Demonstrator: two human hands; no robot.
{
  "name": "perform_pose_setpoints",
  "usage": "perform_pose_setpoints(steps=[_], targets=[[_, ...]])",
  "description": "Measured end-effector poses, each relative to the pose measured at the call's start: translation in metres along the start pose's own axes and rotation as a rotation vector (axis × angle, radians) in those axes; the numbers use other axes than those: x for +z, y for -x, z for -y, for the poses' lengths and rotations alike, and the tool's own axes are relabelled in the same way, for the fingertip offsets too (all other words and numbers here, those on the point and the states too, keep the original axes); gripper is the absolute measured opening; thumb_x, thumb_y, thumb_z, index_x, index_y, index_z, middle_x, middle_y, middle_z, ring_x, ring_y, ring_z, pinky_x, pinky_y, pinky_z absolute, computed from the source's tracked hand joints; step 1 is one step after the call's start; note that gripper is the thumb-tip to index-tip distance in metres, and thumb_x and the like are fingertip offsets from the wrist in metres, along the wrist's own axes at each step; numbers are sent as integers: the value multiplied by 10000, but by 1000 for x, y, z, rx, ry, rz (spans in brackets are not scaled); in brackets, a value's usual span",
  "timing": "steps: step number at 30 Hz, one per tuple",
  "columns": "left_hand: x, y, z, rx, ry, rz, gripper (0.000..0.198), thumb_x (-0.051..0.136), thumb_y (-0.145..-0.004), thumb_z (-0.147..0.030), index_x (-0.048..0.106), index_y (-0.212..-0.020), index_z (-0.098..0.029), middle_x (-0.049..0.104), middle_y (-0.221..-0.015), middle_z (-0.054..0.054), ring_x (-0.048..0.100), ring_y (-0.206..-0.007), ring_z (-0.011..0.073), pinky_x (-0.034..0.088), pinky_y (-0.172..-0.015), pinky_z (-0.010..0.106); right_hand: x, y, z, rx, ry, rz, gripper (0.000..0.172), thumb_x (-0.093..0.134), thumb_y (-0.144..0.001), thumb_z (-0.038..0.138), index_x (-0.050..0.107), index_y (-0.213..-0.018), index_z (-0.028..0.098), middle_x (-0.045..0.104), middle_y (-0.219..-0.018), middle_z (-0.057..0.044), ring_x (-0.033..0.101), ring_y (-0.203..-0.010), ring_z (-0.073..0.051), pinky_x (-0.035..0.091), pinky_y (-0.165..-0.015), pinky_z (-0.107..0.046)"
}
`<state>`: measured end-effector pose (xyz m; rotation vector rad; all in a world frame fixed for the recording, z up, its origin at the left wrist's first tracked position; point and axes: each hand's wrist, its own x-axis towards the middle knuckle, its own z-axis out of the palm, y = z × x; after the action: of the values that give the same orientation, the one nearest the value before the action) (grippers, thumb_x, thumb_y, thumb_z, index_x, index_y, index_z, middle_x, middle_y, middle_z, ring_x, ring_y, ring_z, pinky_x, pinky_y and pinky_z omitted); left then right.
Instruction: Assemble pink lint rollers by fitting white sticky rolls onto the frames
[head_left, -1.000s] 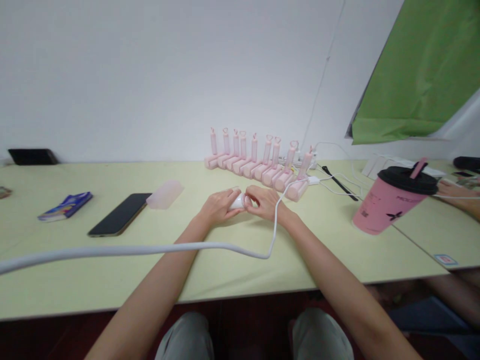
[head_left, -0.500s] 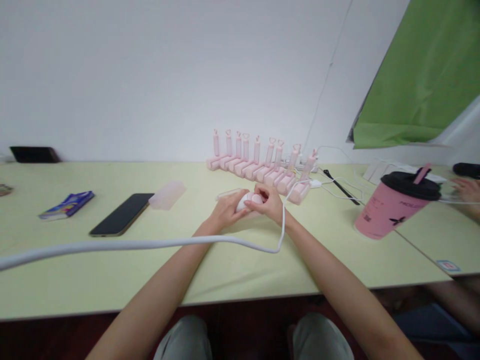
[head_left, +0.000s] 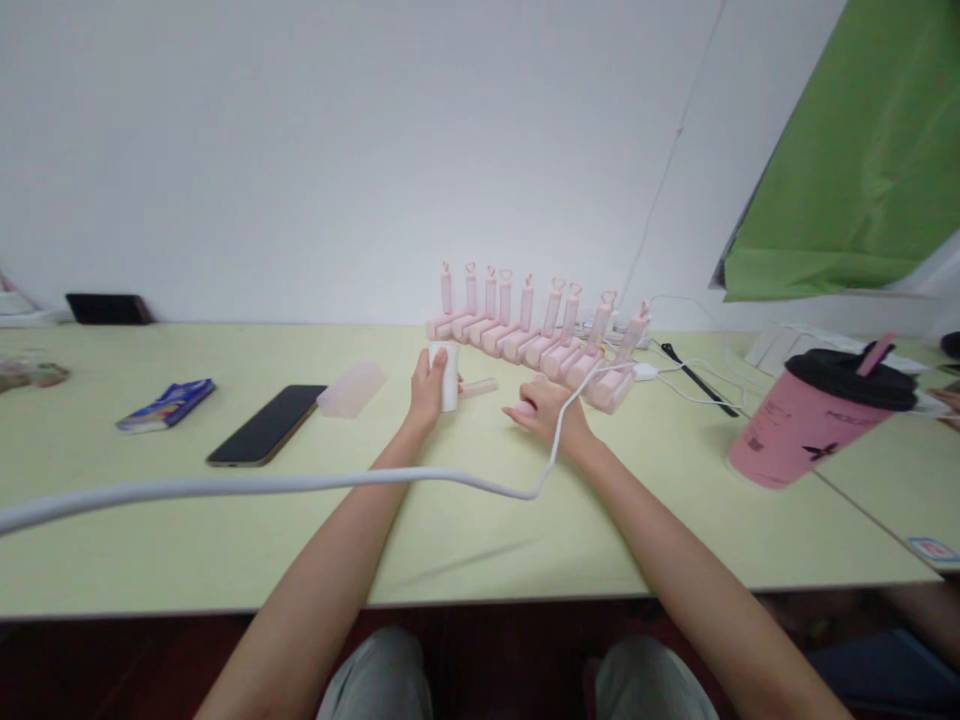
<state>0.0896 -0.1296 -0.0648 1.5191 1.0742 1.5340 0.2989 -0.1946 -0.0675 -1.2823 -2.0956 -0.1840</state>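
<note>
My left hand (head_left: pixel 430 388) is closed around a white cylinder (head_left: pixel 450 378), held upright above the table. To its right, my right hand (head_left: pixel 551 410) has its fingers curled around a small pink round piece (head_left: pixel 525 408), partly hidden by them. A slim pale-pink see-through piece (head_left: pixel 480 387) lies on the table between the hands. Behind them stands a slanted row of pink tubes with loop tops (head_left: pixel 527 300). Pink cylinders (head_left: pixel 517 345) lie side by side at the foot of these tubes.
A white cable (head_left: pixel 300 484) crosses in front of my forearms. On the left lie a phone (head_left: pixel 266 426), a frosted pink block (head_left: pixel 352 390) and a blue packet (head_left: pixel 166 405). A pink cup (head_left: pixel 787 430), cables and a black strap (head_left: pixel 697 379) are on the right.
My hands were together on the white and pink pieces; they have parted. The left hand moved left with the white cylinder, now upright, and the right kept a small pink piece.
</note>
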Motion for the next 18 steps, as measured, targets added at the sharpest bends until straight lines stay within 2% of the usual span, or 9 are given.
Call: perform_pose_setpoints(steps=[3, 5, 7, 11, 18], targets=[[2, -6, 4, -143, 87, 88, 516, 463, -736, -628, 334, -1023, -219, 586, -651, -34, 555, -475, 111, 439, -458, 227, 9, 4, -5, -44, 209, 147, 202, 582, -802, 381, 550, -845, 186, 611, -836, -69, 539, -772, -197, 331, -665, -286], [2, -5, 3, -151, 45, 134, 548, 544, -693, -602, 349, -1041, -228, 605, -735, -17, 569, -537, 111, 446, -494, 229, 13, 5, -9, -10, 263, 171, 208, 580, -810, 369, 546, -903, 186, 613, -867, -75, 550, -799, -210, 344, -677, -294], [3, 0, 1, -84, -68, 174, 552, 605, -659, -563, 402, -1044, -224, 604, -775, -13, 566, -594, 111, 441, -532, 226, 15, 6, -13, 19, 262, 135, 227, 556, -826, 387, 541, -928, 184, 603, -904, -79, 547, -833, -211, 353, -694, -296], [8, 13, -4, 39, -290, 219, 529, 618, -669, -518, 469, -1073, -212, 602, -814, -6, 553, -680, 126, 426, -597, 238, 14, 5, -18, 53, 185, -19, 273, 475, -864, 427, 531, -944, 172, 561, -989, -93, 522, -865, -194, 360, -727, -287], [16, 19, -7, 109, -275, 268, 532, 591, -712, -479, 439, -1134, -192, 604, -985, 53, 572, -875, 163, 441, -743, 290, 10, 4, -10, 58, 145, -61, 174, 402, -883, 262, 542, -830, 173, 557, -895, -68, 498, -796, -173, 344, -714, -276]])
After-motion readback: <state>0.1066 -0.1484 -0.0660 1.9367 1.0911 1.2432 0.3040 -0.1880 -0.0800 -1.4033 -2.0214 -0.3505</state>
